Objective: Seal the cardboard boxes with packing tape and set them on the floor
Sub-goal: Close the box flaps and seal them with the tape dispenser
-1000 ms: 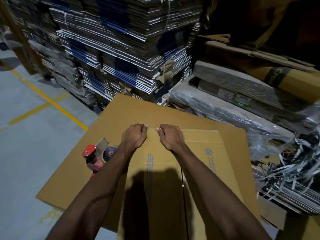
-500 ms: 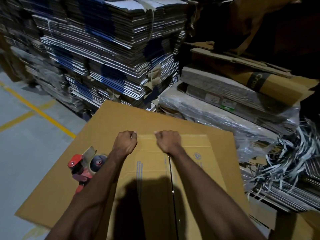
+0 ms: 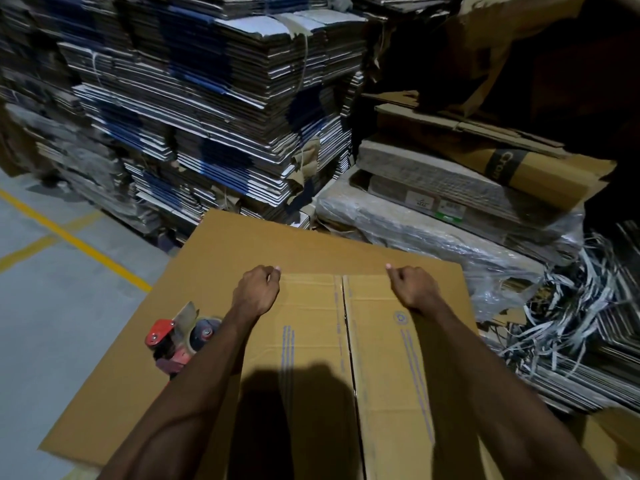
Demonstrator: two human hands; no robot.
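A red tape dispenser waits on the flat cardboard sheet. Left hand and right hand, fingers curled, grip the cardboard box's far edge, apparently pressing flaps shut for taping.
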